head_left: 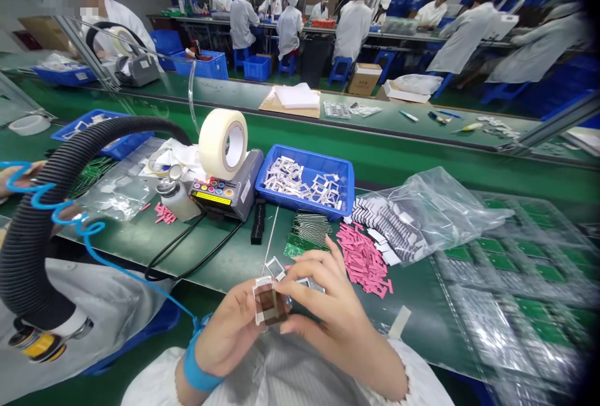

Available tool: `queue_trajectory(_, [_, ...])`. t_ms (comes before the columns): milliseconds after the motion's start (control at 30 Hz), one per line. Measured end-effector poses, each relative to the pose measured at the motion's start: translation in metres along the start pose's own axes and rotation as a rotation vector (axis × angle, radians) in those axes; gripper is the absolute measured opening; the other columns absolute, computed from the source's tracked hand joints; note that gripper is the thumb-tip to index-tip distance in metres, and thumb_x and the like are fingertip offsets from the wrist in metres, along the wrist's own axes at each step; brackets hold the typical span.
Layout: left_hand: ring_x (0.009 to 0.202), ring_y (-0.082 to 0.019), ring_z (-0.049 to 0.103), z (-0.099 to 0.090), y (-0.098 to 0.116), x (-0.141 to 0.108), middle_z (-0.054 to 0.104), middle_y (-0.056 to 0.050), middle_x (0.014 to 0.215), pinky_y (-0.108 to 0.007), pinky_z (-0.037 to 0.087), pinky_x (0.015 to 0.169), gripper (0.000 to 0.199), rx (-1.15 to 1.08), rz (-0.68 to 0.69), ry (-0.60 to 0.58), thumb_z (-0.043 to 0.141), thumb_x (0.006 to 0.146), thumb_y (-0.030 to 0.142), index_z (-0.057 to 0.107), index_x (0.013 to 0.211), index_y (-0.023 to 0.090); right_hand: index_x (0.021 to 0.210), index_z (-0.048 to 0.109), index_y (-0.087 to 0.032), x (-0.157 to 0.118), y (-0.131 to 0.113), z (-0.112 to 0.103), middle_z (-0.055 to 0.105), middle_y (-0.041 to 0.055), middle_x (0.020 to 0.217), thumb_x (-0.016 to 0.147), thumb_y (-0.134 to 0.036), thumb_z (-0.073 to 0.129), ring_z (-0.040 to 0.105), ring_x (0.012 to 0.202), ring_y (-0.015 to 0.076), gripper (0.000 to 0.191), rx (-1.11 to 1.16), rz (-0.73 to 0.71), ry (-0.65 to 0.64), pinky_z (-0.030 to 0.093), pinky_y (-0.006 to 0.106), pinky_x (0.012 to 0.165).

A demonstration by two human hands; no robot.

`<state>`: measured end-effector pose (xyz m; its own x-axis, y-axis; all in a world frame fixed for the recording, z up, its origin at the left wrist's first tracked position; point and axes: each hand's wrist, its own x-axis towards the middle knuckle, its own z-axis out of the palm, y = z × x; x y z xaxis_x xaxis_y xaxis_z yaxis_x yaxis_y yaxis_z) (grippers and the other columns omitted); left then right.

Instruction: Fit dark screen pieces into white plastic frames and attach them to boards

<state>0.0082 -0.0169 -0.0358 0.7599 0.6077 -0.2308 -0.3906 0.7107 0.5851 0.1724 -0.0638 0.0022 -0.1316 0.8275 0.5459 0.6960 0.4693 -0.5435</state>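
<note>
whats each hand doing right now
left hand: closed on the edge of a small white-framed dark piece
right hand: fingers on the same piece, pinching its other side

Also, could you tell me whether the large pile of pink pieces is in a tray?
No, the pink pile lies directly on the green table.

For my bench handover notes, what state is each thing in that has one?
Framed piece: held by left hand and right hand
Wrist strap: fastened
Blue tray: open, holding white frames
Tape roll: on edge, atop dispenser
Dispenser: red display lit
Bottle: upright
Clear bag: crumpled
</note>
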Motion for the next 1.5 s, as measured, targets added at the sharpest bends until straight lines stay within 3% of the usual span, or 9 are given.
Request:
queue_trajectory(400, [0.077,-0.012,0.059,-0.001,-0.005,0.001,0.068,-0.003,0.082,-0.020,0.045,0.069,0.033,-0.044,0.018,-0.002,0.068,0.074,0.042,0.071,0.096,0.017,0.102,0.062,-0.024,0.001,-0.004,0.006,0.064,0.0013,0.088,0.092,-0.038,0.049,0.053,0.094,0.0197,0.022,-0.111,0.002,0.032,0.016,0.052,0.107])
queue_trajectory(533, [0.080,-0.013,0.060,0.001,-0.008,0.001,0.070,-0.004,0.088,-0.021,0.046,0.071,0.033,-0.075,0.026,0.031,0.069,0.073,0.041,0.071,0.098,0.019,0.103,0.062,-0.024,-0.001,-0.006,0.007,0.065,0.0009,0.095,0.092,-0.033,0.049,0.052,0.099,0.0211,0.019,-0.238,-0.012,0.020,0.011,0.054,0.109])
queue_trajectory(633, [0.094,-0.017,0.061,-0.002,-0.012,0.002,0.070,-0.005,0.102,-0.025,0.048,0.080,0.032,-0.118,0.014,0.062,0.070,0.074,0.039,0.070,0.100,0.022,0.121,0.055,-0.018,-0.005,-0.011,0.008,0.054,0.0089,0.129,0.091,-0.047,0.046,0.041,0.120,0.0319,0.043,-0.417,-0.060,-0.169,0.004,0.061,0.107])
queue_trajectory(733, [0.101,-0.019,0.059,-0.010,-0.017,0.004,0.069,-0.004,0.108,-0.034,0.046,0.091,0.029,-0.180,-0.013,0.078,0.067,0.076,0.039,0.069,0.102,0.026,0.139,0.034,-0.008,-0.014,-0.006,0.004,0.030,0.0185,0.147,0.086,-0.066,0.036,0.024,0.133,0.0392,0.079,-0.487,-0.089,-0.331,0.018,0.061,0.104])
queue_trajectory(833, [0.091,-0.018,0.061,-0.017,-0.021,0.005,0.071,-0.004,0.098,-0.038,0.047,0.090,0.029,-0.200,-0.047,0.056,0.066,0.077,0.040,0.069,0.102,0.025,0.143,0.026,-0.008,-0.028,0.030,-0.017,0.039,0.0187,0.142,0.092,-0.058,0.026,0.036,0.130,0.0301,0.071,-0.448,0.123,-0.215,0.032,0.051,0.101])
queue_trajectory(967, [0.090,-0.019,0.060,-0.019,-0.023,0.004,0.070,-0.006,0.099,-0.039,0.047,0.088,0.031,-0.188,-0.087,0.070,0.068,0.076,0.038,0.069,0.102,0.022,0.111,0.062,-0.018,-0.049,0.112,-0.057,0.065,0.0103,0.108,0.090,-0.040,0.043,0.058,0.100,0.0252,0.036,-0.613,0.715,-0.001,0.041,0.041,0.086])
queue_trajectory(1100, [0.091,-0.020,0.060,-0.017,-0.025,0.004,0.070,-0.006,0.095,-0.040,0.046,0.087,0.032,-0.193,-0.097,0.073,0.072,0.072,0.038,0.070,0.098,0.021,0.083,0.071,-0.016,-0.066,0.166,-0.073,0.067,0.0117,0.087,0.077,-0.031,0.059,0.057,0.085,0.0301,0.021,-0.700,0.872,0.045,0.035,0.045,0.077])
queue_trajectory(1333, [0.092,-0.019,0.060,-0.024,-0.022,0.002,0.069,-0.006,0.094,-0.039,0.046,0.089,0.029,-0.207,-0.035,0.008,0.064,0.079,0.038,0.068,0.101,0.020,0.072,0.071,-0.014,-0.068,0.166,-0.073,0.067,0.0121,0.087,0.080,-0.032,0.048,0.058,0.079,0.0256,0.031,-0.612,0.875,0.236,0.036,0.039,0.071])
queue_trajectory(1500, [0.106,-0.023,0.057,-0.028,-0.019,0.003,0.065,-0.008,0.117,-0.042,0.044,0.094,0.029,-0.205,0.006,0.014,0.067,0.077,0.037,0.069,0.102,0.022,0.084,0.070,-0.015,-0.047,0.112,-0.057,0.070,0.0100,0.081,0.083,-0.049,0.045,0.062,0.070,0.0218,0.043,-0.332,0.785,0.334,0.048,0.035,0.065])
